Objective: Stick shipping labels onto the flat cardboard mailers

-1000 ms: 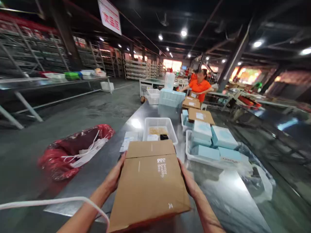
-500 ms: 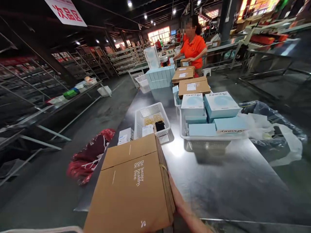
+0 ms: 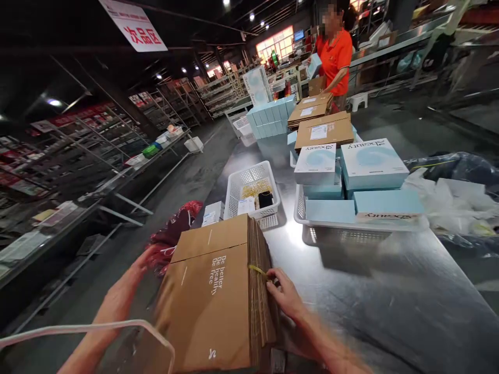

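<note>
A thick stack of flattened cardboard boxes [image 3: 222,291], printed in white, lies in front of me at the near left of the metal table. My right hand [image 3: 284,292] is closed at the stack's right side, thumb and fingers pinching a yellow strap [image 3: 257,270] that runs across the layered edges. Along the stack's far left side is my left hand [image 3: 141,262]; its fingers are blurred and partly lost against a red plastic bag [image 3: 177,228], so their grip does not show. Just beyond the stack stand small white boxes [image 3: 213,213].
A white basket [image 3: 232,195] holds gold-coloured pieces and a black item. To its right, another basket [image 3: 312,224] carries light-blue boxes [image 3: 374,161]. More flat cartons [image 3: 323,130] lie farther back, near a person in orange [image 3: 338,59]. Clear plastic bags [image 3: 456,202] lie at right.
My left hand has come into view on the stack's left. My right hand has moved from lying along the stack's side to pinching the strap. The person in orange now holds up a light-blue box.
</note>
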A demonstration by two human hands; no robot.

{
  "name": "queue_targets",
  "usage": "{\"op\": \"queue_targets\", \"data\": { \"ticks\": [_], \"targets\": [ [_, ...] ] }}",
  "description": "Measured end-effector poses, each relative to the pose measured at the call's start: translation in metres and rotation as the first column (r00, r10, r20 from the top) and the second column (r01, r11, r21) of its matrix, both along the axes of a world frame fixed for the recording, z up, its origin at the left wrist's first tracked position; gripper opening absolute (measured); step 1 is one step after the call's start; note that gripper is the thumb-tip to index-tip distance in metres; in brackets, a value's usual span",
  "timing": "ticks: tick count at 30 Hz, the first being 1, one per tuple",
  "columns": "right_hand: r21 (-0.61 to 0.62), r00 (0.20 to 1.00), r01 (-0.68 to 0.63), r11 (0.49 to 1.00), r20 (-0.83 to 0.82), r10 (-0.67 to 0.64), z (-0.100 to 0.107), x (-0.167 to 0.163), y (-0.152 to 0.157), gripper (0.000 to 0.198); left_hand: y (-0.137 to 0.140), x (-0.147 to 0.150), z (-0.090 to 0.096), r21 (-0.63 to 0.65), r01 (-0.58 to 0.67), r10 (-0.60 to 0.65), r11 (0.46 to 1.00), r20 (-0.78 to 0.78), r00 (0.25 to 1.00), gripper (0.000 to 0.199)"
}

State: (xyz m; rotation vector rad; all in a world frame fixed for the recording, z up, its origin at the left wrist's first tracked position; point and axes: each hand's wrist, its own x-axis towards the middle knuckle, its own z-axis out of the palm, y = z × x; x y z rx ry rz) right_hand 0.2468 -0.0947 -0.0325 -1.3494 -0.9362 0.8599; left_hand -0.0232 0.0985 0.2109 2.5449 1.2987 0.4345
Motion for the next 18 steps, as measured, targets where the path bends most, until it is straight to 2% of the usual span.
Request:
{"op": "queue_targets", "data": {
  "ticks": [1, 2, 4, 7, 9, 12, 15, 18],
  "targets": [
    [0.004, 1.0, -0.02, 1.0, 0.021, 0.02, 0.0, 0.005, 0.001, 0.025, -0.004, 0.015, 0.004, -0.009, 0.031, -0.031, 0.999, 0.041, 0.999, 0.049],
    [0.011, 0.998, -0.044, 0.999, 0.041, 0.043, 0.0, 0.01, 0.002, 0.022, -0.01, 0.033, 0.005, -0.009, 0.094, -0.094, 0.996, 0.014, 0.995, 0.05],
    [0.031, 0.993, -0.091, 0.995, 0.082, 0.088, 0.0, 0.019, 0.005, 0.018, -0.026, 0.07, 0.0, -0.02, 0.225, -0.225, 0.974, -0.156, 0.962, 0.061],
    [0.056, 0.982, -0.138, 0.989, 0.138, 0.129, -0.005, 0.024, 0.008, 0.019, -0.044, 0.108, -0.021, -0.129, 0.288, -0.316, 0.949, -0.377, 0.871, 0.061],
    [0.05, 0.974, -0.12, 0.991, 0.201, 0.108, -0.014, 0.023, 0.013, 0.021, -0.046, 0.117, -0.035, -0.127, 0.294, -0.32, 0.947, -0.435, 0.842, 0.059],
    [0.033, 0.952, -0.066, 0.997, 0.3, 0.053, -0.027, 0.02, 0.022, 0.02, -0.046, 0.116, -0.046, -0.102, 0.277, -0.293, 0.956, -0.442, 0.848, 0.062],
    [0.012, 0.929, -0.067, 0.998, 0.366, 0.058, -0.029, 0.019, 0.024, 0.022, -0.047, 0.113, -0.047, -0.088, 0.282, -0.292, 0.955, -0.415, 0.862, 0.062],
    [-0.041, 0.894, -0.074, 0.996, 0.441, 0.084, -0.023, 0.022, 0.02, 0.021, -0.048, 0.111, -0.047, -0.082, 0.307, -0.314, 0.948, -0.385, 0.868, 0.061]
  ]
}}
